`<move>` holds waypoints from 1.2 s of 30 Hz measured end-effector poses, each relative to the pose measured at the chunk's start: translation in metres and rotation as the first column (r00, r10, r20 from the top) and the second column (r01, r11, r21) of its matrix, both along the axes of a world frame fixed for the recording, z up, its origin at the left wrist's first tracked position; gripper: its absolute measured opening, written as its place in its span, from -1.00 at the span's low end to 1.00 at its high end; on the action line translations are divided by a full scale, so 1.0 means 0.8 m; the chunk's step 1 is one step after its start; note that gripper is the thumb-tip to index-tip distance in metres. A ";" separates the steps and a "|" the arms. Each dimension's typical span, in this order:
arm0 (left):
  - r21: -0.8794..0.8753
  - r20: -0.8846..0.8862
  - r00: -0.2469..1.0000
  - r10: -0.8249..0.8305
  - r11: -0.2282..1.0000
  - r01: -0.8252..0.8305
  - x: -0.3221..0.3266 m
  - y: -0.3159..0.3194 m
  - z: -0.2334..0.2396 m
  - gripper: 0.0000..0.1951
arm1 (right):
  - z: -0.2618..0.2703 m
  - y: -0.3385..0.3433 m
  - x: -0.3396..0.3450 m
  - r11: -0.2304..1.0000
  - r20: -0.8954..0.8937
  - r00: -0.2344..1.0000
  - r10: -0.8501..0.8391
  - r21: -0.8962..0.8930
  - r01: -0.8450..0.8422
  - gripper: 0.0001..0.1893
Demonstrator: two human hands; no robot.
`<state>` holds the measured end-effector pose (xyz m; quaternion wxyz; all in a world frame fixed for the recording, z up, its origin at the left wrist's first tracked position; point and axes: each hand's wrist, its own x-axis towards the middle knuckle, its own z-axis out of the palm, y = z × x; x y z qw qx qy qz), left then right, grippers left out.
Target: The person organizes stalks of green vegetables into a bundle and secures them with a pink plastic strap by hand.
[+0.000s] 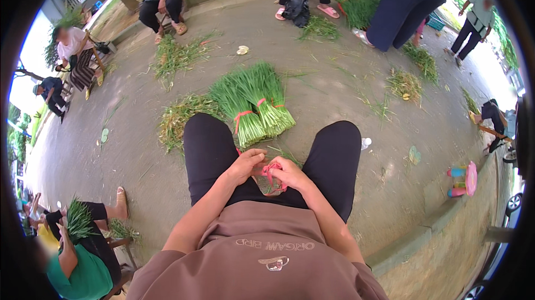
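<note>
Between my knees, my right hand (288,173) pinches a tangle of red plastic tie strips (272,171). My left hand (245,165) is beside it with the fingers half curled near the strips; whether it grips one is hidden. On the pavement just beyond my knees lie bundles of green leafy stalks, apparently garlic chives (255,91). Red bands (243,114) go around them, and their pale cut ends face me. A few loose green stalks (288,155) lie under my hands.
A heap of yellowed trimmings (177,122) touches the bundles' left side. A clear bottle (366,143) is by my right knee, and a pink plastic stool (471,178) lies further right. Several people sit or stand around, one at lower left holding chives (80,218).
</note>
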<state>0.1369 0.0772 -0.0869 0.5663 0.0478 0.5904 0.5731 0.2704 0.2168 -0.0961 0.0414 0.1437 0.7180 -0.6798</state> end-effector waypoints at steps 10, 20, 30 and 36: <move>0.015 -0.013 1.000 -0.008 1.000 0.008 0.000 0.000 0.003 -0.65 | 0.004 0.003 -0.001 0.999 0.030 0.999 0.027 -0.035 -0.026 -0.77; 0.058 -0.026 1.000 -0.012 0.998 0.013 -0.001 -0.007 -0.015 -0.61 | 0.019 -0.003 0.001 0.979 0.077 0.997 0.006 -0.205 0.010 -0.83; 0.065 -0.009 1.000 0.011 0.998 -0.010 -0.001 -0.009 -0.025 -0.61 | 0.015 -0.006 0.000 0.991 0.093 0.996 0.009 -0.131 0.003 -0.83; 0.068 -0.045 0.999 0.015 0.998 -0.012 -0.001 -0.004 -0.015 -0.64 | 0.017 -0.002 0.000 0.983 0.096 0.995 0.024 -0.181 -0.007 -0.81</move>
